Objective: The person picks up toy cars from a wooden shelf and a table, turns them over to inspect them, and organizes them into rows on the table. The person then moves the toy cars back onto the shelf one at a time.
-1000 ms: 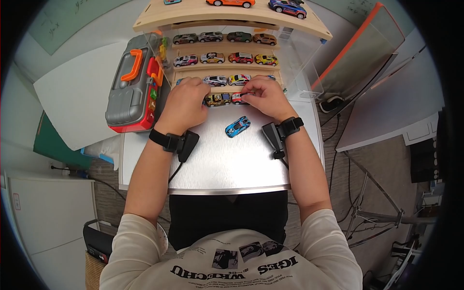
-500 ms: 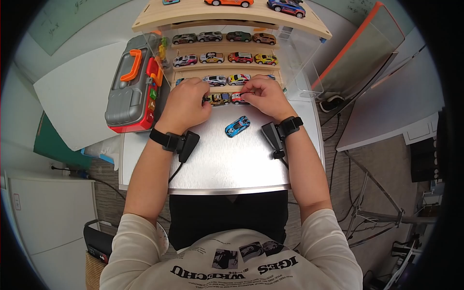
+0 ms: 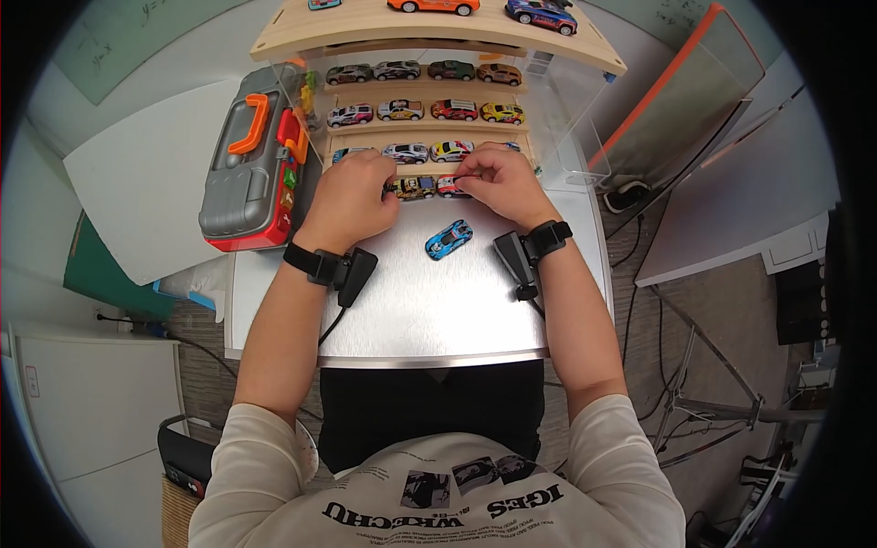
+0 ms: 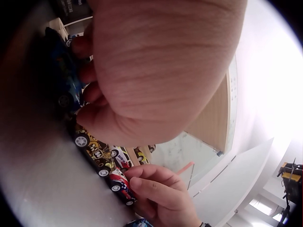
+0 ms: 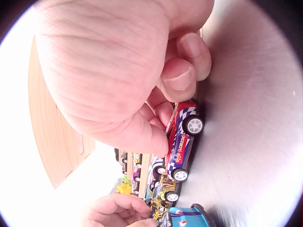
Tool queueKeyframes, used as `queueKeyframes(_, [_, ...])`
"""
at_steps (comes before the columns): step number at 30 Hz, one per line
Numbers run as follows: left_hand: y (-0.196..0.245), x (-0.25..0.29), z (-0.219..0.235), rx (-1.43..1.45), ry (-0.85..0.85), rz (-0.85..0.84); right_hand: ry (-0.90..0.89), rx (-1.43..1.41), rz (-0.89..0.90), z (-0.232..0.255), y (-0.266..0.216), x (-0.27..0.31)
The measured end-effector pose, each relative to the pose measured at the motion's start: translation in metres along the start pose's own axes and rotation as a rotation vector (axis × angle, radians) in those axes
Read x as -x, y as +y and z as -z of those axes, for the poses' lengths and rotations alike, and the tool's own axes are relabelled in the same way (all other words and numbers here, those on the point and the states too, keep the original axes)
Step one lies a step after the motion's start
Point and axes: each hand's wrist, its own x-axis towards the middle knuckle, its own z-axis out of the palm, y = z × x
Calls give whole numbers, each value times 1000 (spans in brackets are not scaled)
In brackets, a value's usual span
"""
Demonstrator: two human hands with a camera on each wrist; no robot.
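Observation:
My right hand pinches a red, white and blue toy car between thumb and fingers in the bottom row of a stepped wooden display rack. At the left end of that row, my left hand curls its fingers over a dark blue toy car, mostly hidden from the head view. Between the hands stands a black and gold toy car, its rear close by my left thumb. A light blue toy car sits at an angle on the metal tabletop in front.
Several toy cars line the upper steps, among them a yellow one. Clear side panels flank the rack, and a wooden top board carries larger cars. A grey toolbox with an orange handle stands at left.
My left hand has shifted very slightly to the right, covering a little more of the black and gold car. The right hand and the light blue car stay put.

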Motion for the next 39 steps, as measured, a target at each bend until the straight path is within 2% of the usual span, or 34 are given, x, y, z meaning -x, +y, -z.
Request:
queueKeyframes(12, [-1,-1,-1,-9,1,1,6,-15,-7,0,-1,0])
queueKeyframes(17, [-1,-1,-2,-11,-7,7,-2,-16,-96,0,-8,1])
queueKeyframes(39, [2,1,-2,-28,-2,-36,-6,-24,-119,0,-12,2])
